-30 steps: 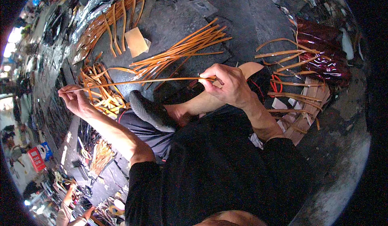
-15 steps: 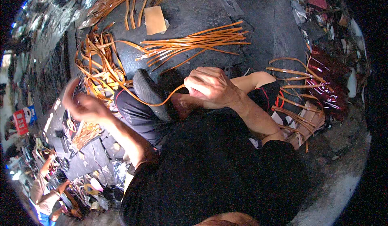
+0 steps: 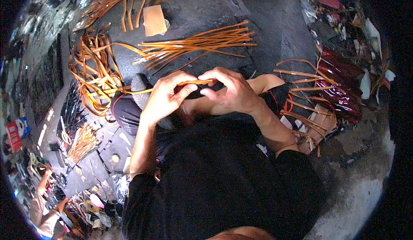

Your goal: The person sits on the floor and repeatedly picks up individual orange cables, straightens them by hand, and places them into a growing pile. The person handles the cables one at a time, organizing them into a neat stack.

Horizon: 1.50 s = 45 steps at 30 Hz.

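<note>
Over my lap, my left hand [image 3: 165, 94] pinches a flat, glossy orange-brown strip [image 3: 195, 82] between thumb and fingers. At the strip's other end is my right hand [image 3: 232, 89], its curled fingers on the strip and its thumb lower down; part of this grip is hidden. From my left hand the strip runs left toward a tangled heap of similar strips [image 3: 97, 68]. Beyond my hands, a loose bundle of straight orange-brown strips [image 3: 198, 44] lies on the dark floor. The dark sole of a shoe [image 3: 140, 87] shows beside my left hand.
A tan card [image 3: 155, 21] lies near more long strips [image 3: 116, 1] at the far left. On the right, bent strips [image 3: 309, 87] stick out beside dark red glossy sheets [image 3: 337, 81]. Cut pieces [image 3: 84, 143] and scraps lie at the left. Another person's arm [image 3: 41, 197] shows lower left.
My left hand has come in from the far left and taken hold of the strip close to my right hand. The strip's hanging curve is gone; the view has shifted slightly.
</note>
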Available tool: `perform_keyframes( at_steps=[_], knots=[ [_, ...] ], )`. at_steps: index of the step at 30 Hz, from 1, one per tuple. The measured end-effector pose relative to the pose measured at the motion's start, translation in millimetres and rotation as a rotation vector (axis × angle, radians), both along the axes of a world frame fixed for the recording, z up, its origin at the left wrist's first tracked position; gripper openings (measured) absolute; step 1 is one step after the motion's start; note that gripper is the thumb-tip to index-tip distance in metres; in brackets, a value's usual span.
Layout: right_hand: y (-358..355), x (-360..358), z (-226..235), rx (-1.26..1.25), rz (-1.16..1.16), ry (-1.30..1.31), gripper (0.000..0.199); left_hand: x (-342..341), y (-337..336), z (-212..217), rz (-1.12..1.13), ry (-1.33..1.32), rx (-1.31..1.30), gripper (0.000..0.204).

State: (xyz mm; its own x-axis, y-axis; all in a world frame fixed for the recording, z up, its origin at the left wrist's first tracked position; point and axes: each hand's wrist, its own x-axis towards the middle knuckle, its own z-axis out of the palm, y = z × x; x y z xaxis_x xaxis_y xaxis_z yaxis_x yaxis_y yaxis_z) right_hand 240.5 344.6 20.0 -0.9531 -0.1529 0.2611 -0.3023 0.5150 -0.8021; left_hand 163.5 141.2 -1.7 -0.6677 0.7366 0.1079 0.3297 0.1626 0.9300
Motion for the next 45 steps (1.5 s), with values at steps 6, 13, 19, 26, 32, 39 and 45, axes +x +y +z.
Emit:
perform_keyframes(
  at_steps=[6,13,19,26,32,39,45],
  knots=[
    [12.6,1.8,-6.3,0.055,0.01,-0.102,0.014,7.5,10.2,0.9,0.065,-0.109,-0.045,0.016],
    [19.1,-13.6,-36.0,-0.073,0.118,-0.338,0.014,11.0,10.8,1.2,-0.022,0.266,-0.18,0.015],
    [6.9,0.2,-28.0,-0.08,-0.071,-0.225,0.02,9.9,10.7,-5.7,0.103,0.064,-0.156,0.014],
    [17.4,1.0,-24.4,0.1,0.025,0.041,0.017,7.8,15.1,1.2,0.049,0.004,-0.163,0.013],
    [60.1,-15.5,-9.6,0.138,-0.18,0.055,0.013,-20.9,-29.8,-14.1,0.139,-0.01,-0.16,0.022],
    [191.2,-31.0,-1.6,0.045,-0.538,-0.16,0.027,-71.6,-74.0,-21.5,0.218,-0.123,-0.137,0.031],
    [179.6,-32.8,-41.0,0.404,-0.651,-0.054,0.035,-200.8,-74.6,-128.3,0.465,0.052,-0.182,0.025]
  ],
)
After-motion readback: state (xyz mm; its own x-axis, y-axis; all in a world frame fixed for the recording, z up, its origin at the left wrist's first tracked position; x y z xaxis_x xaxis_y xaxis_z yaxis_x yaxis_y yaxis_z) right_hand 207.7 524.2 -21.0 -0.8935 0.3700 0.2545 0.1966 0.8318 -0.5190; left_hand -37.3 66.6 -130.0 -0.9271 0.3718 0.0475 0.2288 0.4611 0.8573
